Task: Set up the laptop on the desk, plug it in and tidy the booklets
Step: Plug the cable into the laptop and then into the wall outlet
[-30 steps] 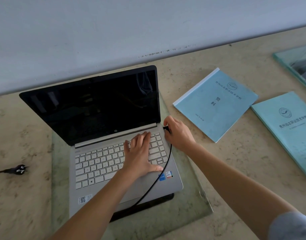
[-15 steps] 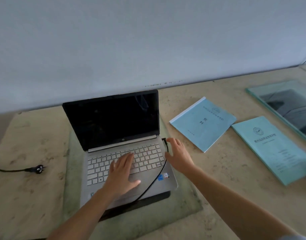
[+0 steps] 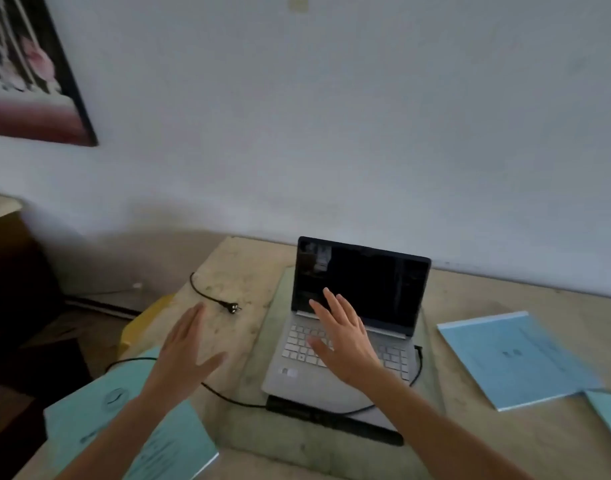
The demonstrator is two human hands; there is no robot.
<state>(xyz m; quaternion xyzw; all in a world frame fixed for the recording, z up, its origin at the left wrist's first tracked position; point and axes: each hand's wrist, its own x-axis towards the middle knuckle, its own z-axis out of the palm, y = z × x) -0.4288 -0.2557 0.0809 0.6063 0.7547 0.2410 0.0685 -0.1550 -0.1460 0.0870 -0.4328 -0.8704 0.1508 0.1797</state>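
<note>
The stone-topped desk runs along the pale wall, and on it a glass slab carries the open laptop, its screen dark. A black cable meets the laptop's right edge and loops round its front. Three booklets lie spread: one blue to the right, a teal corner at the frame's right edge, and a teal one at the near left, hanging partly past the desk's corner. The left hand hovers open-palmed, fingers spread, holding nothing, reaching toward the loose wall plug lying on the desk left of the laptop. The right hand floats above the keyboard, equally empty and splayed.

Judging from this, the plug has yet to go into a socket, and no socket is visible here. Pulling the lead taut toward the wall could drag the laptop across the smooth glass or jerk the connector loose. The overhanging teal booklet could be swept to the floor by the left forearm above it.

There are no containers in sight.
</note>
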